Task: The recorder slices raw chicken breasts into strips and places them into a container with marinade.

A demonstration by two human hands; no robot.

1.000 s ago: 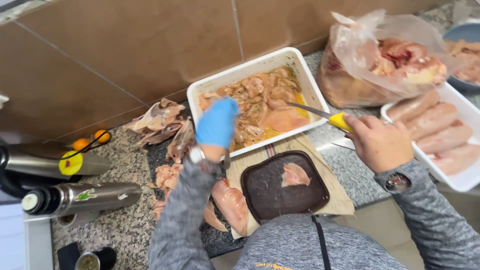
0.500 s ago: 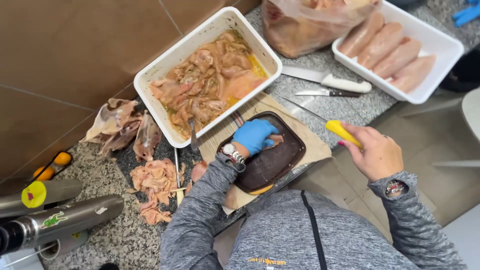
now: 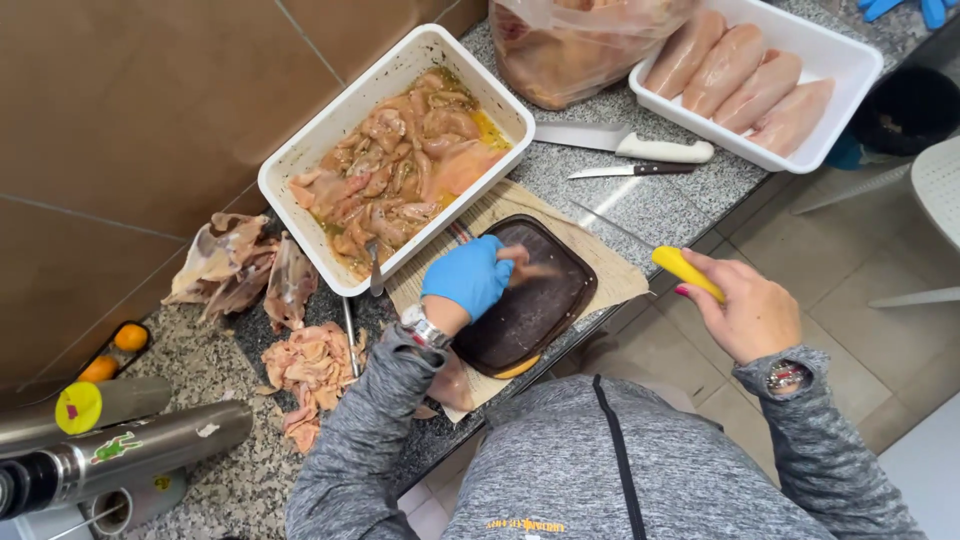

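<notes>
Chicken piece (image 3: 535, 268) under left hand (image 3: 468, 277)

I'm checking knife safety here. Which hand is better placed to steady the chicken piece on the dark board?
Left. The gloved left hand already rests on the chicken piece on the board. The right hand is off past the counter edge, gripping the yellow-handled knife.

I see a white rectangular tray of marinated chicken pieces (image 3: 395, 160) at the speckled granite counter's (image 3: 640, 200) back edge, and a white tray of whole raw breasts (image 3: 760, 85) at its right corner. A white-handled knife (image 3: 625, 145) and a small dark-handled knife (image 3: 630, 171) lie between them. Chicken trimmings (image 3: 305, 365) are near the front edge.
</notes>
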